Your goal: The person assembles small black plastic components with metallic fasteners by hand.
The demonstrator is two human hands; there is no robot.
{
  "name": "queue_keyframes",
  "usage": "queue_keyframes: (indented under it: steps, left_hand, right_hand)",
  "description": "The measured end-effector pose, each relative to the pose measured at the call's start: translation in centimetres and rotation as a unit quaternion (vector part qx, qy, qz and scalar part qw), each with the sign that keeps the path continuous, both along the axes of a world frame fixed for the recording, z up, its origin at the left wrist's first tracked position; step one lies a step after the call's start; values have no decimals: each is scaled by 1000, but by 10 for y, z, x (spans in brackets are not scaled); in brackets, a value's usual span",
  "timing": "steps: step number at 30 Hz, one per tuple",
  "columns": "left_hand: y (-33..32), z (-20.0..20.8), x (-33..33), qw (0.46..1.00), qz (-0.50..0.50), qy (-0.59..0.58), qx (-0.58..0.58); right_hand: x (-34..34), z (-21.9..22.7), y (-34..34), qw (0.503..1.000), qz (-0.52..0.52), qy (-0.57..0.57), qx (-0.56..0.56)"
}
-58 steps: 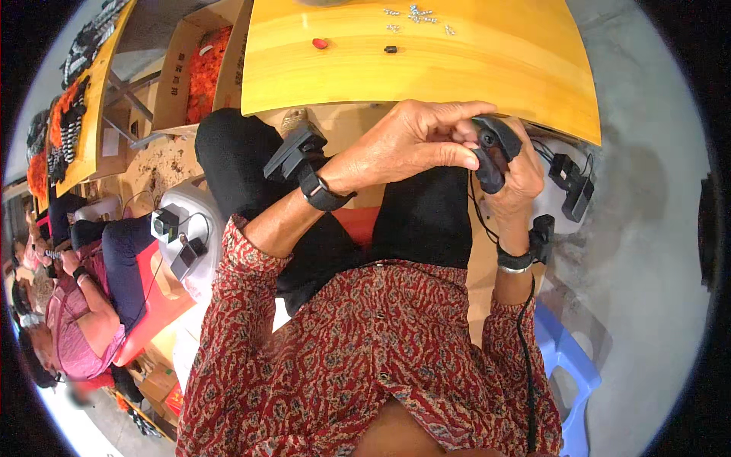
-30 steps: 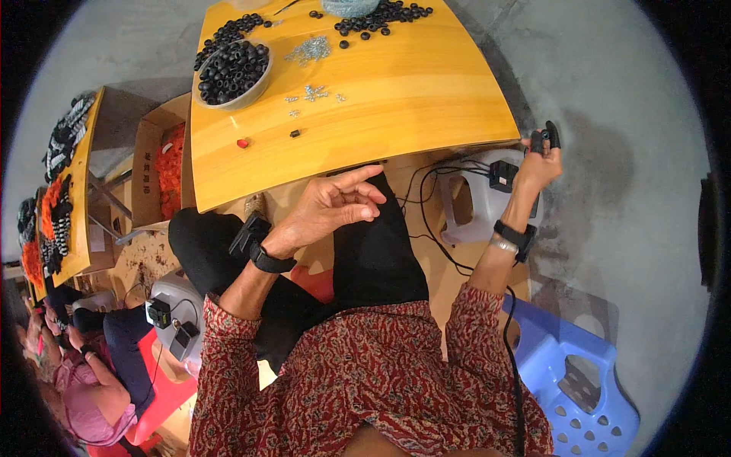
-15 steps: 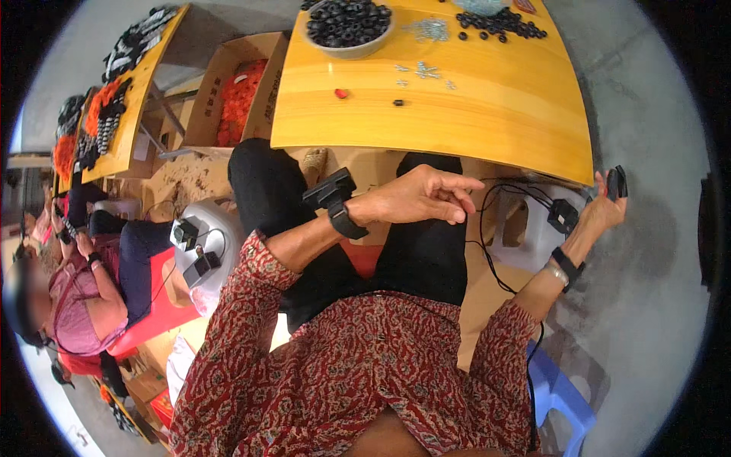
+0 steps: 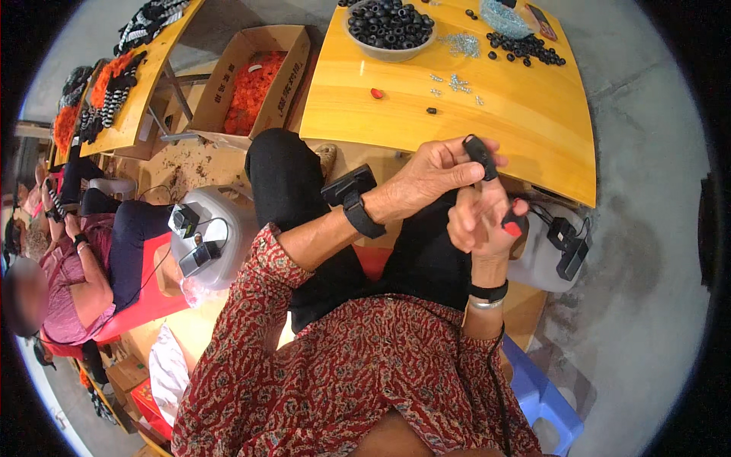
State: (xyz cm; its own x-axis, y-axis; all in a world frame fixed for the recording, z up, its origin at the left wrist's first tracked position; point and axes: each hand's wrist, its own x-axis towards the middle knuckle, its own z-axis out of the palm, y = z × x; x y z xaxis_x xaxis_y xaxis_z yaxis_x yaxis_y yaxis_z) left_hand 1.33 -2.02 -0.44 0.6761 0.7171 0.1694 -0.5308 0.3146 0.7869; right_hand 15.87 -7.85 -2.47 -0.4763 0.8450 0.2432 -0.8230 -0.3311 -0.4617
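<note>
My left hand (image 4: 426,179) reaches across above my lap and pinches a black finger sleeve (image 4: 478,154) between thumb and fingers. That sleeve sits at the end of a raised finger of my right hand (image 4: 483,217), whose palm is turned up. A red and black cover (image 4: 512,222) is on the right thumb. The right hand's other fingers curl loosely, with nothing seen in them. Both hands are just off the near edge of the yellow table (image 4: 365,114). On it lie a small red piece (image 4: 376,94) and a small black piece (image 4: 432,111).
A bowl of black rings (image 4: 390,53), small silvery parts (image 4: 458,84) and loose black beads (image 4: 525,49) are on the table. A cardboard box (image 4: 217,114) with orange material stands left. Grey stools with cabled devices flank my legs. Another person (image 4: 91,259) sits far left.
My right hand has come in from the far right to meet my left. The left fingers have closed on the black sleeve. The whole view has shifted slightly.
</note>
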Motion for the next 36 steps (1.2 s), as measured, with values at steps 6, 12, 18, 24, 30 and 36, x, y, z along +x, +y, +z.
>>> queue_keyframes:
  steps: [6,12,18,24,30,36]
  left_hand:
    - [-1,-2,0,1000,15,-1,17]
    - [-5,-5,5,999,7,-33,-10]
    - [-1,-7,9,998,-11,-38,-39]
    - [5,-9,11,998,1,-24,-62]
    - [12,-9,3,996,63,44,-46]
    - [11,-9,1,994,60,90,-29]
  right_hand:
    - [-11,8,1,999,35,-8,-2]
    - [-17,18,-1,999,42,31,-16]
    - [-19,20,6,999,25,20,-9]
    - [-8,23,18,995,-60,-79,8]
    - [25,33,63,858,-391,-332,16]
    - [83,24,158,533,-521,-659,98]
